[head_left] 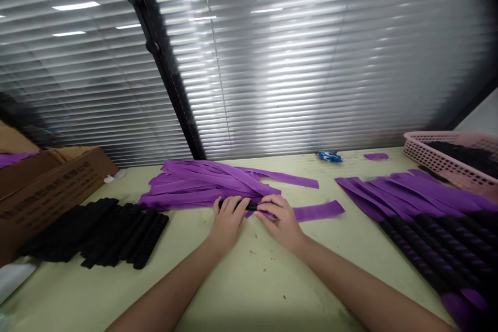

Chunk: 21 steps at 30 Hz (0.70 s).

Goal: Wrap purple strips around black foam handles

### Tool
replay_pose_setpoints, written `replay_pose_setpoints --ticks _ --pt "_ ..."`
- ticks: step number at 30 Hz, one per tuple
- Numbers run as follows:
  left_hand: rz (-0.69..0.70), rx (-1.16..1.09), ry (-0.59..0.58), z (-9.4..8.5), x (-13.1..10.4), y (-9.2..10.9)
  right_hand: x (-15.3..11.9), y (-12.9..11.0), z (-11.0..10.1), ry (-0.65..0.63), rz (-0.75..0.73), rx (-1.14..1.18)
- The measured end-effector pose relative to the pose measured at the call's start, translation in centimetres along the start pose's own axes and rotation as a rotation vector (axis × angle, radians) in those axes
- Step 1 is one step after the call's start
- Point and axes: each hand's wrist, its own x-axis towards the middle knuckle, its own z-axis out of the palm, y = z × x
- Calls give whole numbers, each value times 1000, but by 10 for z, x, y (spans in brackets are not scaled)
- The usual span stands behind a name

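My left hand (229, 223) is closed around a slim black tube (252, 206), which lies crosswise just above the table. At the tube's right end, my right hand (283, 222) pinches a purple fabric strip (321, 211) whose tail runs out to the right along the tabletop. My fingers hide where strip and tube meet. Right behind both hands spreads a loose pile of purple strips (202, 181). To the left lie several black tubes (116, 233) side by side, with nothing purple showing on them.
On the right are several black tubes wrapped with purple strips (424, 238). A pink basket (439, 158) holds dark items behind them. A cardboard box (58, 187) stands at left. A blue packet (330, 156) and purple scrap (375, 156) lie near the blinds (291, 88).
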Motion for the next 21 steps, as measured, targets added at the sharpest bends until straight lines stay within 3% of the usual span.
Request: replay_pose_setpoints --ticks 7,21 --pt "-141 66 33 0 0 5 2 -6 -2 21 29 4" --pt "15 57 3 1 -1 -2 1 -7 -5 54 -41 10"
